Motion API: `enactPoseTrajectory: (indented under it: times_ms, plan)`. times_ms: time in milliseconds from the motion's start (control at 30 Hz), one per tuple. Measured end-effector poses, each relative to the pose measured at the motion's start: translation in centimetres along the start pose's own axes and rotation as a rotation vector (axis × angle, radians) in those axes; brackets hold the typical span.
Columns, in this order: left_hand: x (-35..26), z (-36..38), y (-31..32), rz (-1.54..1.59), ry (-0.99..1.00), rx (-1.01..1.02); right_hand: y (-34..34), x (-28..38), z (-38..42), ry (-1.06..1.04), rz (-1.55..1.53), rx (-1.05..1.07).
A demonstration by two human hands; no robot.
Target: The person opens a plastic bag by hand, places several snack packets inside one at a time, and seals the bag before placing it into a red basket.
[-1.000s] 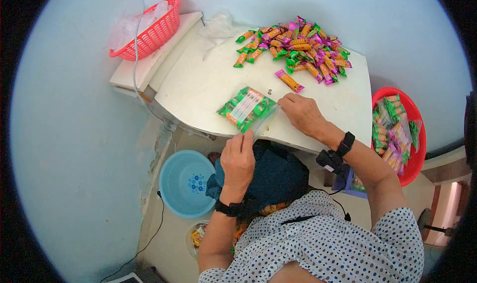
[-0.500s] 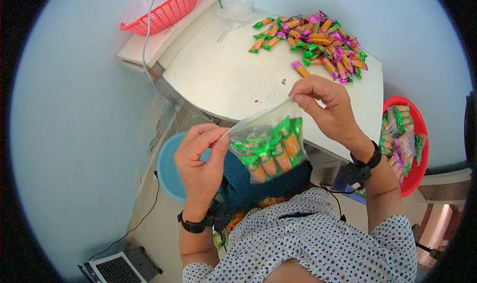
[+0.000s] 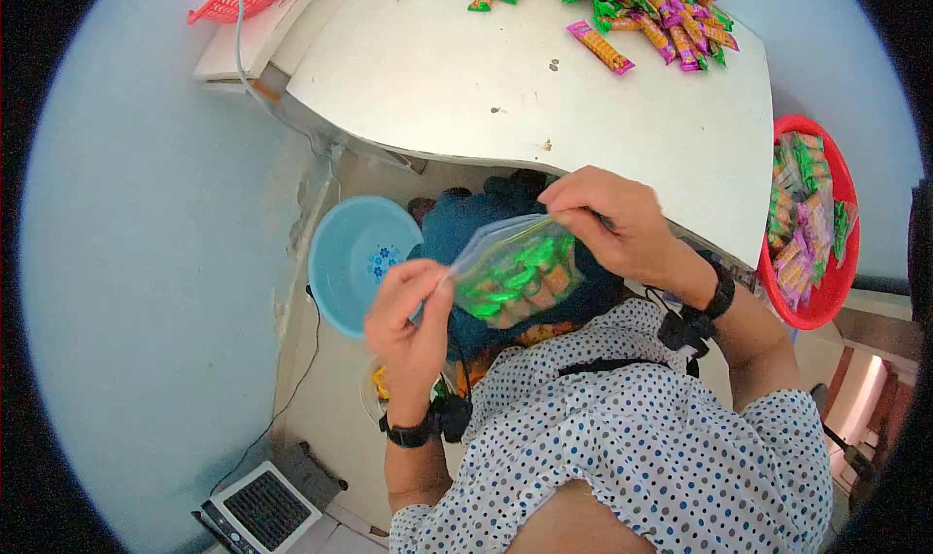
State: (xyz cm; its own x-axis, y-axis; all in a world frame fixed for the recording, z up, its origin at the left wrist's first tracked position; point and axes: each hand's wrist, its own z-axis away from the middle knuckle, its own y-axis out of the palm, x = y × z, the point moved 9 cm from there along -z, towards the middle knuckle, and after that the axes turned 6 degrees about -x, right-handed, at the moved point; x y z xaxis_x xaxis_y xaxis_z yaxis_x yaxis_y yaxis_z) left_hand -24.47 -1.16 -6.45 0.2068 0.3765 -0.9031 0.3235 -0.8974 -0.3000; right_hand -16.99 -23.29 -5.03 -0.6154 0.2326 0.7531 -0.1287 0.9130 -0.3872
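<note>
Filled clear plastic zip bag of green-wrapped snack bars (image 3: 510, 274) pinched at its top corners by left hand (image 3: 410, 316) and right hand (image 3: 607, 225), below white table (image 3: 505, 97); seal unclear, loose bars left above

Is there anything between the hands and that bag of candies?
No. Both hands already pinch the clear bag of candies: the left hand at its left top corner, the right hand at the right. It hangs over the lap, off the table.
</note>
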Motion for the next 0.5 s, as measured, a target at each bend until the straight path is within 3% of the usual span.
enactPoseTrajectory:
  times_ms: [33, 133, 233, 333, 500]
  plan:
    - [0.3, 0.1, 0.1, -0.08, 0.003, -0.014, 0.8, -0.6, 0.3, 0.045, -0.004, 0.058]
    - [-0.6, 1.1, 0.2, 0.149, 0.053, 0.066, 0.4, -0.1, 0.8, 0.063, -0.062, 0.034]
    - [3.7, 1.6, -0.5, 0.077, -0.19, -0.046, 0.8, -1.3, 1.9, 0.146, -0.084, 0.06]
    - [2.6, 2.1, -0.9, 0.163, -0.097, -0.027, 0.5, -1.6, 2.2, 0.18, -0.142, 0.035]
    - [2.2, 1.8, -1.1, 0.177, -0.165, -0.027, 0.8, -1.5, 1.7, 0.144, -0.19, 0.015]
